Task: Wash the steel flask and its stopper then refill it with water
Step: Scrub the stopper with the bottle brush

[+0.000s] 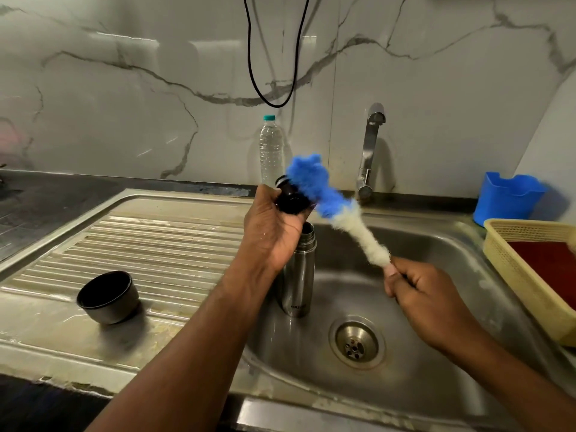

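So I judge the stopper wash underway: my left hand (274, 232) grips the black plastic stopper (288, 199), my right hand (427, 294) pinches the fluffy blue-and-white bottle brush (330, 201), its blue tip against the stopper. Below my left hand, the smooth cylindrical steel flask (297, 275) stands open in the sink (436, 244); its scrubbing I cannot confirm, refilling remains.

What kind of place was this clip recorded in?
Most likely a home kitchen, at the sink: a steel sink with a ribbed drainboard, a tap against a marble-look wall, and a dish basket alongside.
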Demonstrator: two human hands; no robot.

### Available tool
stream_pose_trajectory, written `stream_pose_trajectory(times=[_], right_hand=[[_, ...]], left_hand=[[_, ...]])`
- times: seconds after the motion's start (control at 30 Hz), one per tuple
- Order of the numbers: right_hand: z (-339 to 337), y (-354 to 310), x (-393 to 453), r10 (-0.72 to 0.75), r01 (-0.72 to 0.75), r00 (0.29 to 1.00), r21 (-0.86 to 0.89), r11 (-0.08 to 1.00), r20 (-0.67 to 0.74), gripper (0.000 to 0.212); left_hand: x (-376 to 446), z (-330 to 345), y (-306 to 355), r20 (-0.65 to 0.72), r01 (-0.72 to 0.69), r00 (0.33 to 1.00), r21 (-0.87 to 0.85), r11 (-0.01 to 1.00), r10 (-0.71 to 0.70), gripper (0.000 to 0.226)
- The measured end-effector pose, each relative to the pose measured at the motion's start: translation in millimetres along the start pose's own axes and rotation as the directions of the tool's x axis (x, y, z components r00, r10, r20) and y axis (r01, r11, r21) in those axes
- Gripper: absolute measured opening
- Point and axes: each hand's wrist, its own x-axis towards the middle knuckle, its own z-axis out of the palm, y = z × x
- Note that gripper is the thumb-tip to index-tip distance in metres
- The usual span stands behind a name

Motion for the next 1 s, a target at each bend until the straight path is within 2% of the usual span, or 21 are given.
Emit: stream_pose_trajectory(times=[0.07, 0.17, 0.27, 0.33, 0.43, 0.47, 0.57, 0.63, 0.7, 0.77, 0.83, 0.9, 1.0], right_hand=[[-2, 1, 0, 0.015, -0.015, 1.000, 0.007, 1.000, -0.019, 0.038], [-1, 0, -2, -0.058, 0.059, 0.998, -0.026, 0.998, 0.016, 0.037], [1, 1, -1, 0.011, -0.011, 1.000, -0.033, 0.999, -0.009, 0.038], [-1, 2, -1, 0.010, -0.010, 1.000, -0.014, 1.000, -0.018, 0.039], [2, -2, -4, -0.079, 0.081, 0.996, -0.037, 0.996, 0.050, 0.038], [4, -2, -4, -0.065, 0.068, 0.996, -0.048, 0.997, 0.054, 0.038], [1, 0, -1, 0.033, -0.033, 0.999, 0.003, 0.999, -0.004, 0.039], [-1, 0, -2, -0.007, 0.007, 1.000, 0.004, 1.000, 0.005, 0.039], [1, -1, -3, -0.077, 0.080, 0.996, -0.055, 0.995, 0.047, 0.038], [1, -1, -3, -0.061, 0.065, 0.997, -0.091, 0.994, 0.041, 0.038], [-2, -1, -2, -0.042, 0.042, 0.999, -0.090, 0.995, 0.007, 0.038], [-3, -1, -2, -0.078, 0.079, 0.997, -0.116, 0.990, 0.015, 0.036], [-3, -1, -1, -0.067, 0.063, 0.997, -0.160, 0.985, -0.025, 0.036]], left_hand=[[3, 0, 0, -0.030, 0.000, 1.000, -0.014, 1.000, -0.001, 0.049], [0, -3, -1, 0.000, -0.011, 1.000, 0.015, 1.000, 0.011, 0.063], [-1, -4, -4, -0.017, -0.001, 1.000, 0.000, 1.000, 0.001, 0.062], [-1, -3, -3, -0.004, 0.006, 1.000, -0.029, 1.000, -0.006, 0.054], [-7, -3, -4, 0.068, 0.009, 0.998, 0.006, 1.000, -0.010, 0.035], [-7, -2, -4, 0.076, 0.013, 0.997, 0.017, 1.000, -0.014, 0.037], [-3, -2, -4, 0.044, 0.018, 0.999, -0.016, 1.000, -0.017, 0.063], [-1, -5, -4, 0.046, 0.019, 0.999, -0.018, 1.000, -0.018, 0.067], [-4, -8, -3, 0.047, 0.056, 0.997, -0.001, 0.998, -0.056, 0.051], [-4, -8, -3, 0.015, 0.053, 0.998, -0.011, 0.999, -0.053, 0.036], [-1, -7, -2, -0.025, 0.033, 0.999, -0.022, 0.999, -0.033, 0.040], [-2, -5, -2, -0.031, 0.033, 0.999, -0.019, 0.999, -0.033, 0.046], [-6, -1, -4, -0.044, 0.044, 0.998, -0.017, 0.999, -0.045, 0.042]])
